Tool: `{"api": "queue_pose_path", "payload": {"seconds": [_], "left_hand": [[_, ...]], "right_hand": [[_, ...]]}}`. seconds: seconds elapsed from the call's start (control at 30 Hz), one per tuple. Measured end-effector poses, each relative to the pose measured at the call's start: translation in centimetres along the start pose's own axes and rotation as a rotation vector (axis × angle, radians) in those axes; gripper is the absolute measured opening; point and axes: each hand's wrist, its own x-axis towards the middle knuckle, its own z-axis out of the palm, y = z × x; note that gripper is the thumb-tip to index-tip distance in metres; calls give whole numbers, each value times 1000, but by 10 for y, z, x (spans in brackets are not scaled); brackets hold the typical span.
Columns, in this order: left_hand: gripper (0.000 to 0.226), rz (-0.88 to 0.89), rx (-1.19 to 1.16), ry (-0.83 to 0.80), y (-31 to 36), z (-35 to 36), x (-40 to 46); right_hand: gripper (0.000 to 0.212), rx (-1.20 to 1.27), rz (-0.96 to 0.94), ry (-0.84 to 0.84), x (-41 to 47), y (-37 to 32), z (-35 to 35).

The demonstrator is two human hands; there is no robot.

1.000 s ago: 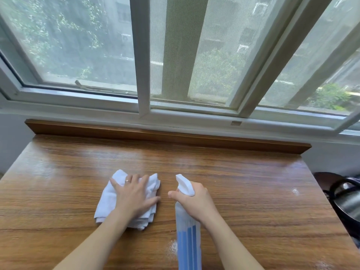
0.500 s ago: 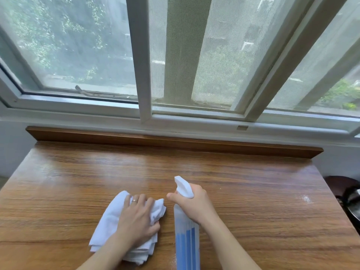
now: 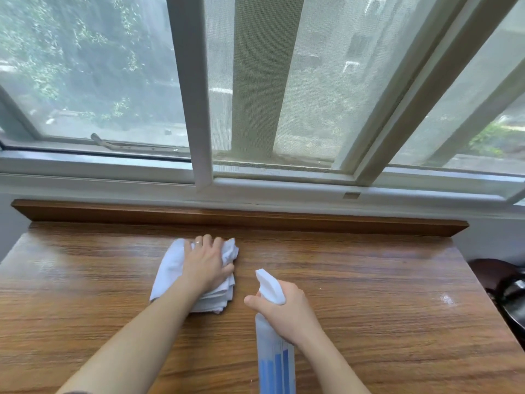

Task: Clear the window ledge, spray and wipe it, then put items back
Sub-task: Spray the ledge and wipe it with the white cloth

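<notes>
My left hand (image 3: 207, 264) presses the white cloth (image 3: 170, 268) onto the ledge (image 3: 369, 294), fingers a little spread and curled into its bunched far edge, a ring (image 3: 198, 242) on one finger. The cloth lies near the ledge's wooden back rail (image 3: 284, 220). My right hand (image 3: 287, 311) grips the spray bottle (image 3: 274, 362) by its neck, just right of the cloth, fingers wrapped together round it, nozzle toward the rail.

We're looking from one head-worn wide-angle view, facing forward and down across the wooden ledge (image 3: 369, 308) toward the window (image 3: 255, 81). We're close in, both forearms entering from the bottom edge.
</notes>
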Motion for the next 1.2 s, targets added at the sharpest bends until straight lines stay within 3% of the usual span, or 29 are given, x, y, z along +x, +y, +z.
{"api": "queue_pose_path", "payload": {"seconds": [0.37, 0.63, 0.73, 0.97, 1.2], "left_hand": [[53, -102, -25, -38, 0, -8, 31], [46, 68, -19, 81, 7, 10, -43], [45, 59, -28, 128, 10, 16, -78], [43, 4, -79, 232, 15, 22, -107], [41, 12, -115, 240, 14, 21, -105]], "right_hand": [[40, -5, 32, 53, -10, 11, -13], [33, 28, 57, 43, -8, 11, -15], [29, 22, 69, 41, -4, 12, -13], [56, 46, 87, 92, 4, 12, -8], [53, 24, 125, 130, 5, 14, -7]]}}
